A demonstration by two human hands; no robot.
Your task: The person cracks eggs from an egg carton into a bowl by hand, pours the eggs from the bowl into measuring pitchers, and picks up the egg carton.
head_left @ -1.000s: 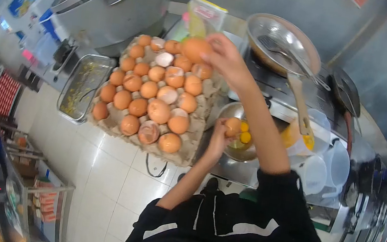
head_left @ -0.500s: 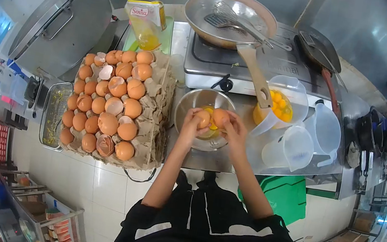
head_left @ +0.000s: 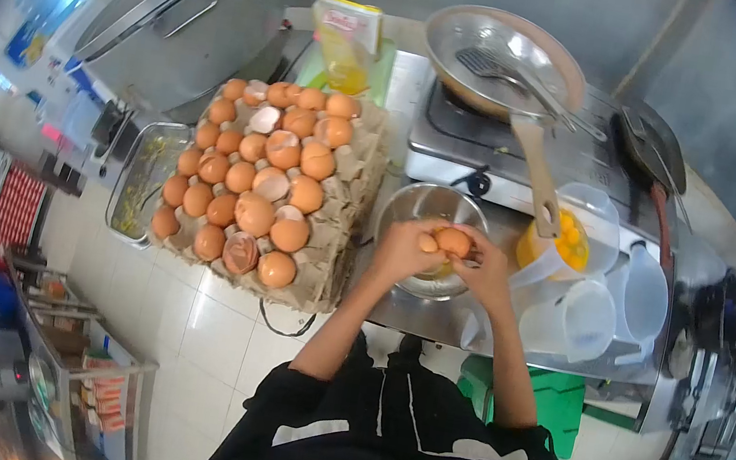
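My left hand [head_left: 404,247] and my right hand [head_left: 485,265] meet over a steel mixing bowl [head_left: 402,205]. Brown eggshell [head_left: 454,241] shows between my right fingers, closed around it. Another piece of eggshell [head_left: 428,242] pokes out from my left fingers, right against the first. Some egg lies in the bowl, mostly hidden under my hands. To the left, a stack of cardboard egg trays [head_left: 347,191] carries brown eggs [head_left: 305,193] and several broken shells [head_left: 271,183].
Right of the bowl, a plastic jug [head_left: 599,212] contains yolks [head_left: 572,244], beside other clear jugs [head_left: 575,320]. Behind stands a gas stove [head_left: 444,137] with a frying pan [head_left: 509,27], its handle [head_left: 536,174] jutting forward. A large pot [head_left: 179,30] occupies the back left.
The two eggshell pieces, apart over the bowl before, have come together between my hands. The yellow egg seen between them no longer shows. The view has swung left, shifting everything rightward.
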